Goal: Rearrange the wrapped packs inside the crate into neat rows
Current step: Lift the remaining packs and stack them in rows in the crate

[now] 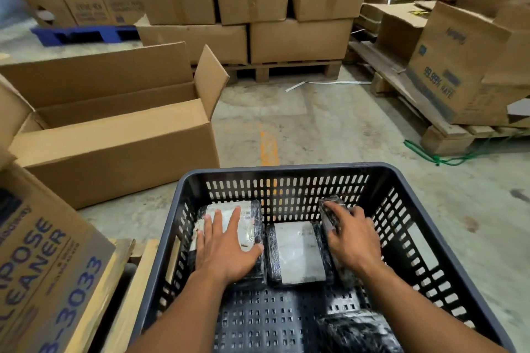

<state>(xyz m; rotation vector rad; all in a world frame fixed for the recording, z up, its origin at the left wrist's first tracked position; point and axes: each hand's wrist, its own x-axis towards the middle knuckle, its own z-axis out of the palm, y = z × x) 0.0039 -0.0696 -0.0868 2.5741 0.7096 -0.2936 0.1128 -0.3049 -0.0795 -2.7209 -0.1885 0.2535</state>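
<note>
Head view – left hand (226,249) flat on lengthwise pack (252,226), right hand (351,238) gripping tilted pack (329,209)

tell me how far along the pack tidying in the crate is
Roughly midway, by the look of it. Done: the middle pack lies flat in a row along the crate's far wall. In hand: the left hand presses flat on the left pack, while the right hand grips the right pack, which stands tilted on edge. Left: a loose pack at the near right corner.
</note>
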